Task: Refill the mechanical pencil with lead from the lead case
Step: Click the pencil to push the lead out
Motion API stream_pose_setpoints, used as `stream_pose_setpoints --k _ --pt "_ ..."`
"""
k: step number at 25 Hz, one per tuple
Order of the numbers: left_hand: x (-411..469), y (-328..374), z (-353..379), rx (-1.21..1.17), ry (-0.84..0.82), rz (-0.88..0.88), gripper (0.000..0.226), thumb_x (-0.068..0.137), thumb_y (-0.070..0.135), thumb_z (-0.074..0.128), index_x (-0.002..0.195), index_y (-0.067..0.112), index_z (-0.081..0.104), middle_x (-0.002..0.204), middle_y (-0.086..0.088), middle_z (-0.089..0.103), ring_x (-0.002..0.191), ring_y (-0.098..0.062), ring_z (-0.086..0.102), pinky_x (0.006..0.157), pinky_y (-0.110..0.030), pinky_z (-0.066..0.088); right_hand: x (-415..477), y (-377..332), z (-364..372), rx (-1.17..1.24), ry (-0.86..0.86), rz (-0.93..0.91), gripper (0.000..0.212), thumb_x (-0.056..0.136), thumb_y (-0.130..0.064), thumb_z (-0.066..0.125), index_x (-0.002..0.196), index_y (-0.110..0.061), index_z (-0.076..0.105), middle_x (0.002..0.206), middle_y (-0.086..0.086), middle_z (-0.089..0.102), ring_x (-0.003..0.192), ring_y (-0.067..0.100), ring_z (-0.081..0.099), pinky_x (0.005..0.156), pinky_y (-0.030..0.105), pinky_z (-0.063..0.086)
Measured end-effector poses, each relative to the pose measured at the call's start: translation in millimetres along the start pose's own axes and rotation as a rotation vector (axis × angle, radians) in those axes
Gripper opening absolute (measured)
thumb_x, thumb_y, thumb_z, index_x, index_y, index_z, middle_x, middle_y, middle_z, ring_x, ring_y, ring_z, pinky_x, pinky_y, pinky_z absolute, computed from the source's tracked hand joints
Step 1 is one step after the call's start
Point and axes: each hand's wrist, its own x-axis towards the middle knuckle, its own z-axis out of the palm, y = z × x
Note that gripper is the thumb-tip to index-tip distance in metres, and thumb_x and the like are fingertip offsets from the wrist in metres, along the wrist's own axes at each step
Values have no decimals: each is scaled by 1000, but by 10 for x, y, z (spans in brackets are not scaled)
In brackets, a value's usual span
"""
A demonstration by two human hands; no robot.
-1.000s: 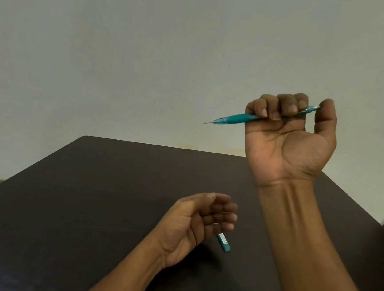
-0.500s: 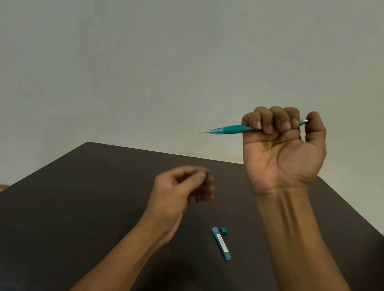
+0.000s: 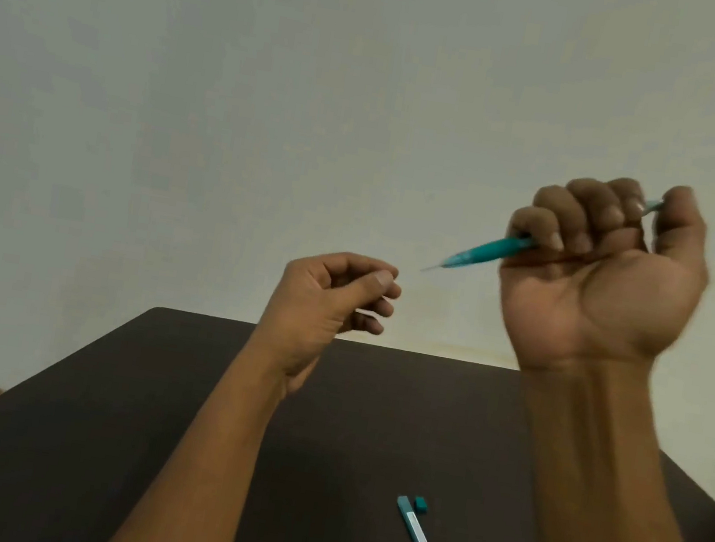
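Above one dark, matte table (image 3: 141, 424), the right hand (image 3: 606, 283) fists one slim teal pencil (image 3: 487, 250), fine tip slanting down toward the left hand (image 3: 328, 299), whose thumb meets curled fingers; whether it pinches anything cannot be told. On the table lie one thin, white-labelled teal case (image 3: 417, 534) and, just beside its far end, one small square cap (image 3: 420, 503).

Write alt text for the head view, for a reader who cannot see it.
A right hand grips a teal mechanical pencil, its tip pointing toward the left hand, which is curled as if pinching; what it holds, if anything, cannot be seen. A teal lead case and a small cap lie side by side on a dark table.
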Motion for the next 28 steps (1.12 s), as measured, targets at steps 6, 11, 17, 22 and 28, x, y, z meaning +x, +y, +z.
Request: stream_pose_setpoints --k 6,11,17,22,28 --pt "137 220 69 -198 -131 68 23 90 18 62 102 5 77 91 -13 77 80 -22 73 71 -30 60 26 -49 -64 137 12 -49 46 100 -42 37 64 -13 42 54 -1 36 47 14 26 47 24 26" --pt "95 282 288 -71 -254 72 28 96 19 55 112 5 73 106 -15 78 96 -30 76 82 -34 61 98 -31 -178 158 95 -41 46 100 -38 38 63 -12 46 52 -2 34 46 14 27 47 24 26" --pt "88 390 247 -280 -285 -57 32 103 0 39 115 -2 68 112 -23 75 103 -36 74 82 -35 62 73 13 -182 222 114 -9 45 100 -38 38 63 -13 42 55 -3 33 47 14 25 49 25 24" --pt "77 484 184 -603 -442 -149 38 86 -2 48 119 -9 67 119 -29 70 111 -39 70 89 -38 60 33 73 -95 237 66 -11 43 103 -36 35 68 -11 43 60 1 38 52 16 29 53 27 30" --pt "82 436 175 -688 -489 -151 42 84 -8 45 121 -10 66 118 -29 70 110 -37 71 92 -38 59 19 59 -46 156 31 4 39 102 -25 32 66 -12 41 57 0 37 50 16 29 50 28 31"
